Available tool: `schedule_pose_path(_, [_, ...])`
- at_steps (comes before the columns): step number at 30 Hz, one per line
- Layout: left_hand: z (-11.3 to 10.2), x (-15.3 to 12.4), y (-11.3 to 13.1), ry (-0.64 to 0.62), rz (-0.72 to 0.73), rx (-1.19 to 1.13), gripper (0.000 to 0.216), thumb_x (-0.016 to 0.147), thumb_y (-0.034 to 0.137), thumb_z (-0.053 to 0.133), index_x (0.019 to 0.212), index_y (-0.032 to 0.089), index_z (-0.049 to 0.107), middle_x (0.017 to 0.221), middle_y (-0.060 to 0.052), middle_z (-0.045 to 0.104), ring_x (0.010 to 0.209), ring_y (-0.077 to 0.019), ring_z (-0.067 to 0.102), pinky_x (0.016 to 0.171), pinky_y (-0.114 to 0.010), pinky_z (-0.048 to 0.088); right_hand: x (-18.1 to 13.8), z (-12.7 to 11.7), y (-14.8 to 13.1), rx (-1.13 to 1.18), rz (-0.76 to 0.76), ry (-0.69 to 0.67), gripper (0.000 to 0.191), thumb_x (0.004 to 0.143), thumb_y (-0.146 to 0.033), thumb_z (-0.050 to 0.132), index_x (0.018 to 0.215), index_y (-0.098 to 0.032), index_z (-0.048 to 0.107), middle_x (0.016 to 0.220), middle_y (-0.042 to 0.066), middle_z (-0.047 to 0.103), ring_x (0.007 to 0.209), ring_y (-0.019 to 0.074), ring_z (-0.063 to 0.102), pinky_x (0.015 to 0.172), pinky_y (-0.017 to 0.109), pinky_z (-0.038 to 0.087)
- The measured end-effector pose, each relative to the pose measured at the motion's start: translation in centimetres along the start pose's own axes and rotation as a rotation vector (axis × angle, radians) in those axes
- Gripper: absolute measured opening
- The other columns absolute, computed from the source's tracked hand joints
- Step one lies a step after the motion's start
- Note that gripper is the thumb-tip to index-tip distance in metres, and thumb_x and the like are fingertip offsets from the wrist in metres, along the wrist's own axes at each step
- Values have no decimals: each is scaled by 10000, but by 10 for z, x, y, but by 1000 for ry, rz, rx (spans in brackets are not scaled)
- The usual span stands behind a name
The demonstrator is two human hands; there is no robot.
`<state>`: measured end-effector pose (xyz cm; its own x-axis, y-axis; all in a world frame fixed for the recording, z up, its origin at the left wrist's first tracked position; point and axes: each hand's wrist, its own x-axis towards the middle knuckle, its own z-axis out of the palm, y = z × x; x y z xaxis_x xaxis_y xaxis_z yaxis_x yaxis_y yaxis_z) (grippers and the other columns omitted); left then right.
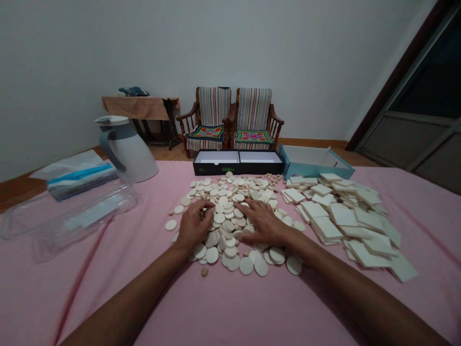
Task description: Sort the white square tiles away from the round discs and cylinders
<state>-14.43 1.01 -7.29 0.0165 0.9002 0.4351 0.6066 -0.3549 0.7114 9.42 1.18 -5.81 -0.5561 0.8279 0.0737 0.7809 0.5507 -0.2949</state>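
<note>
A broad heap of round, pale wooden discs lies on the pink cloth, with small wooden cubes mixed in. At the heap's left side rests my left hand, its fingers curved and the thumb a little apart from the index finger; the other fingertips are hidden. My right hand lies palm down over the right part of the discs, fingers spread and thumb stretched out. Neither hand visibly grips a disc. One loose cube sits nearer to me, below the heap.
Square pale wooden tiles are piled at the right. Behind the heap stand a black two-part box and a light blue box. Clear plastic trays, a blue packet and a white-grey jug occupy the left.
</note>
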Motion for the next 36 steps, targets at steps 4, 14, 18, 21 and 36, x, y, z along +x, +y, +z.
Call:
schedule_pose_path(4, [0,1,-2,11,33,84,193,828,312,531,930,207,657,987,-60,689,962,-224,625,864,-370,492,12,10,-11,-45,50,69,825,752,-480,693,1476,-265,362,1466,160,401,1260,362,400,997,559,314])
schedule_pose_path(14, [-7,8,-8,29,53,189,203,829,356,535,896,204,654,955,-67,691,966,-246,604,903,-403,455,30,13,-34,-7,-199,50,596,690,-106,656,1260,-231,534,1224,91,547,1107,249,484,902,384,388])
schedule_pose_path(18, [-6,8,-11,7,80,207,197,832,358,547,886,204,656,968,-76,697,980,-254,597,920,-421,444,15,1,-22,49,-221,12,425,737,-239,675,1152,-212,591,1150,90,580,1055,245,518,866,372,392])
schedule_pose_path(21, [-6,7,-13,-11,94,220,193,840,349,541,881,201,657,959,-73,695,960,-246,599,900,-410,448,1,-11,-10,-6,-151,-17,371,734,-259,684,1094,-198,617,1104,96,606,1023,261,539,843,383,383])
schedule_pose_path(36, [-8,10,-19,-17,104,299,193,839,296,503,892,188,654,957,-73,689,957,-249,580,890,-420,447,20,-14,-29,41,-51,17,180,838,-221,559,950,-180,694,1006,92,685,985,232,585,856,355,405])
